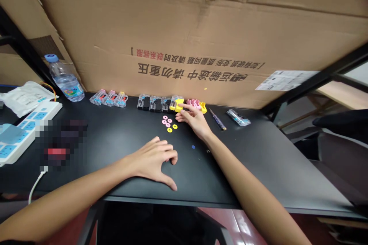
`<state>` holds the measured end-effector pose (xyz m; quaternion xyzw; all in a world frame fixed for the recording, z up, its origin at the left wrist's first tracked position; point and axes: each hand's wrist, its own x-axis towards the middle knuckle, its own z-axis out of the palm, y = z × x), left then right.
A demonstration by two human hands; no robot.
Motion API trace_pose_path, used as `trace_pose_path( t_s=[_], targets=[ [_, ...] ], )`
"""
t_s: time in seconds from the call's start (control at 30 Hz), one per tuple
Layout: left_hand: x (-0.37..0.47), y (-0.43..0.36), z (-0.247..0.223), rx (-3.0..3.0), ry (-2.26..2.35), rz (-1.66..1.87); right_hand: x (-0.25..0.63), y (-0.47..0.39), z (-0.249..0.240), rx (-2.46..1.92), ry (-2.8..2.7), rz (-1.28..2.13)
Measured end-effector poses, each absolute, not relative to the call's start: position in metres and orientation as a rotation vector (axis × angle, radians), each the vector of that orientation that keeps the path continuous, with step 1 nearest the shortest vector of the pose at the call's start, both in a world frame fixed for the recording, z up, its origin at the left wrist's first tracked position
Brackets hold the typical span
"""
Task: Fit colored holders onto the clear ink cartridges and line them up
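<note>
My right hand [195, 120] reaches to the back of the desk. Its fingertips close on a yellow plastic part [179, 103] with a clear section, at the right end of a row of clear-and-black plastic parts [155, 104]. Just right of it stand pink plastic parts [193, 102] and another yellow part [203, 107], partly behind the hand. My left hand [152, 159] hovers or rests near the front edge, holding nothing, thumb and forefinger spread apart. Between the hands and the row lie several small pink rings [168, 124] and two yellow rings [170, 130].
Clear cases with pink and yellow ends [109, 98] stand at back left, near a water bottle [67, 80] and a power strip [31, 130]. A screwdriver [218, 120] and a clear packet [238, 118] lie right. A large cardboard box [184, 38] walls the back.
</note>
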<state>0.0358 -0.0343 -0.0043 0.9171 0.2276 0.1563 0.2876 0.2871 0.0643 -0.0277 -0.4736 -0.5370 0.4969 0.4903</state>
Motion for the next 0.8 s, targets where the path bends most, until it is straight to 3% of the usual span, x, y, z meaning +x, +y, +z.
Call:
trace_pose_path(
  t_s=[0.23,0.57,0.8],
  targets=[
    [0.022,-0.015,-0.002,2.393,0.772,0.411,0.293,0.063,-0.02,-1.235,-1.328,1.061],
    [0.036,-0.031,-0.008,2.464,0.615,0.431,0.353,0.074,-0.014,-1.594,-1.515,0.095],
    [0.021,-0.014,-0.004,2.429,0.808,0.458,0.369,0.078,-0.03,-1.785,-1.777,-0.178]
  ],
)
